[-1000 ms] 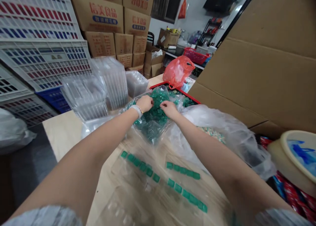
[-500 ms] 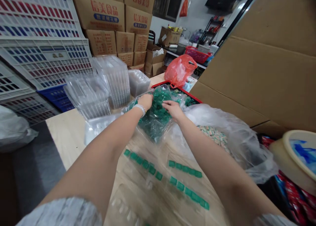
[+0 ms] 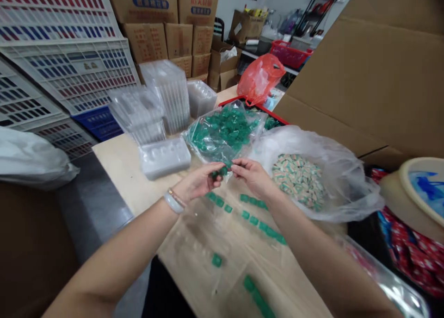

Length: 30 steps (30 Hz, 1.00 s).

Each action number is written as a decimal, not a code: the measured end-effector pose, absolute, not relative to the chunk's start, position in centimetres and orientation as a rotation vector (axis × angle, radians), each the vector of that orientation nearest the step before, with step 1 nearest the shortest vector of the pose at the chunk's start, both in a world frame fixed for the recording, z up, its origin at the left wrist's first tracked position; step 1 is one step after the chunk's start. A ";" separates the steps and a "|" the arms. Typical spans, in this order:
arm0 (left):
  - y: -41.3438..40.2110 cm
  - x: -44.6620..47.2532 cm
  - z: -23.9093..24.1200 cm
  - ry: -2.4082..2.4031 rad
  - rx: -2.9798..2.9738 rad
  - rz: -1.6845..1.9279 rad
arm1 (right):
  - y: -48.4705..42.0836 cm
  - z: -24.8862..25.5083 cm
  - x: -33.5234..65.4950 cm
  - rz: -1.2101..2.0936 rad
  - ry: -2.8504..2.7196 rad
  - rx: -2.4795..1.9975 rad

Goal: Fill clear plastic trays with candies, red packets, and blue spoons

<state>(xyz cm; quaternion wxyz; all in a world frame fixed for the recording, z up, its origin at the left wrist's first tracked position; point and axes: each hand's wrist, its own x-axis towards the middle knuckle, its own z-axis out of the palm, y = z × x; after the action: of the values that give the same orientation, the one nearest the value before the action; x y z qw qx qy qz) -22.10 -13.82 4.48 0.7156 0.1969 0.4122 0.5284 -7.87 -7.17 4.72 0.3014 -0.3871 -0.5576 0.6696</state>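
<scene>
My left hand [image 3: 201, 181], with a pale bangle at its wrist, is closed around several small green translucent blocks [image 3: 222, 171]. Against it, the fingertips of my right hand [image 3: 255, 177] pinch at a green block on top. Just beyond both hands lies an open clear plastic bag [image 3: 204, 146] filled with similar green blocks [image 3: 234, 126]. Below my hands, rows of green blocks [image 3: 254, 221] sit on the table, apparently in clear trays that are hard to make out. A single block [image 3: 217, 260] lies nearer to me.
Stacked clear plastic trays [image 3: 169, 96] stand at the table's back left. To the right, a plastic bag [image 3: 350, 193] holds many pale and green pieces [image 3: 298, 177]. A red bag [image 3: 260, 79] is behind. A cardboard sheet [image 3: 374, 86] and beige tub [image 3: 398, 193] border the right side.
Both hands have come out of the bag of green blocks and back toward me, bringing several blocks in the left hand. The view has shifted, showing more of the near table.
</scene>
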 end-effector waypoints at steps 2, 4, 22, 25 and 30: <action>-16.6 -21.3 3.6 0.943 0.460 1.260 | -10.2 4.1 -7.9 1.759 -1.515 -1.071; -18.9 -20.7 2.9 1.066 0.520 1.365 | -12.8 3.6 -8.0 1.767 -1.514 -1.123; -27.3 -21.8 1.8 0.969 0.482 1.082 | -21.7 4.0 -7.1 1.066 -2.318 -0.833; -28.3 -22.3 1.7 0.901 0.442 1.002 | -22.5 4.1 -6.6 0.914 -2.400 -0.813; -30.8 -22.5 -0.6 1.241 0.566 1.160 | -25.4 1.6 -5.1 0.701 -2.554 -1.072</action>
<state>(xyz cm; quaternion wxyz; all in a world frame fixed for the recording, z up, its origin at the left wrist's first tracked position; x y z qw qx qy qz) -22.46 -30.80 -0.57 0.6253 0.2466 0.5410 0.5055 -5.11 -25.44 1.57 0.1417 -0.3713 -0.8849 0.2429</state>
